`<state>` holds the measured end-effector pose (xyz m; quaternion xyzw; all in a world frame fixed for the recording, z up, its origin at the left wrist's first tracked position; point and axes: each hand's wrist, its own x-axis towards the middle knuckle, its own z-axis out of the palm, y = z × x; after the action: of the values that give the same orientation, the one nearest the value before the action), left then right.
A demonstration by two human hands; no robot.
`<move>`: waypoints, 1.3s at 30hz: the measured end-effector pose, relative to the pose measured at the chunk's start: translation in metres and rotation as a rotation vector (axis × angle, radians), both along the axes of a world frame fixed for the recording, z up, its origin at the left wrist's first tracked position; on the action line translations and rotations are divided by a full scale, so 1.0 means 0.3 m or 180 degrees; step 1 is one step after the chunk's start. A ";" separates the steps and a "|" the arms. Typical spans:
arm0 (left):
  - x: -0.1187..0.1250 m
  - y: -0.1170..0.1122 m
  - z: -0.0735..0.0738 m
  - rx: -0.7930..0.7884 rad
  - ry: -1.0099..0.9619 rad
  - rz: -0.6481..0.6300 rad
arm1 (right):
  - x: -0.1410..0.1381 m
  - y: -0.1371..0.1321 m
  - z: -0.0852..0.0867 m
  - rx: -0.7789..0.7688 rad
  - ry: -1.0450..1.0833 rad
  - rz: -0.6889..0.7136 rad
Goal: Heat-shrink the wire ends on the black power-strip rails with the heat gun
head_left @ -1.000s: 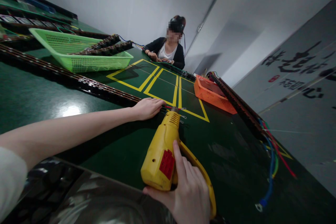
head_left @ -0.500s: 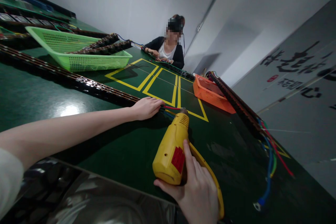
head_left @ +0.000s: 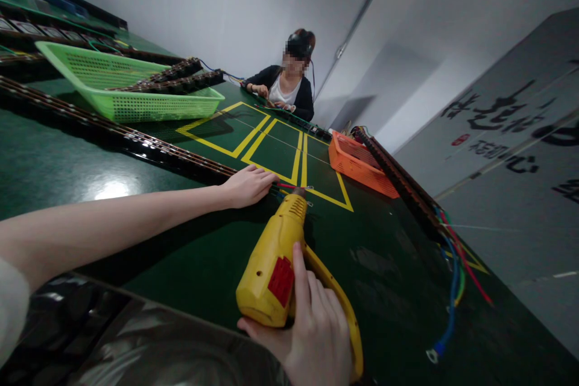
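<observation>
My right hand [head_left: 312, 335] is wrapped round the grip of a yellow electric screwdriver [head_left: 275, 265] with a red label, its nose pointing away from me. My left hand [head_left: 246, 186] lies fingers-down on the end of a long dark strip of parts [head_left: 136, 142] on the green table [head_left: 67, 175]. Thin red and blue wires [head_left: 289, 186] stick out from under its fingertips, right in front of the screwdriver's tip. Whether the fingers pinch the wires is hidden.
A green basket [head_left: 126, 93] with dark strips stands at the far left, an orange basket [head_left: 359, 163] at the far right. Another strip with coloured wires [head_left: 452, 280] runs along the right edge. A seated person [head_left: 284, 84] works at the table's far end. Yellow tape marks boxes mid-table.
The screwdriver swung right half a second ago and has come back left, its tip again at the wires. My left hand has stayed on the strip's end.
</observation>
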<state>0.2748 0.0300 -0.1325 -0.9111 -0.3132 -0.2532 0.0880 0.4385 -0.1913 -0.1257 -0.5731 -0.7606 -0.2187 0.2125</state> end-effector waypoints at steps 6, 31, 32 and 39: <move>0.002 -0.001 -0.001 0.0025 0.0019 -0.0004 | -0.063 -0.012 0.010 0.0057 0.0052 0.0116; -0.007 0.006 0.008 -0.0333 0.0105 -0.0070 | 0.026 0.006 0.003 -0.0259 0.0297 -0.0177; -0.007 0.007 0.007 -0.0325 0.0106 -0.0080 | 0.029 0.006 0.000 -0.0260 0.0278 -0.0164; -0.004 0.004 0.009 -0.0232 0.0061 -0.0136 | 0.037 0.009 -0.008 -0.0277 0.0353 -0.0301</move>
<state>0.2736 0.0312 -0.1298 -0.9225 -0.3018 -0.2347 0.0524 0.4497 -0.1887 -0.1282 -0.6283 -0.7285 -0.1632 0.2186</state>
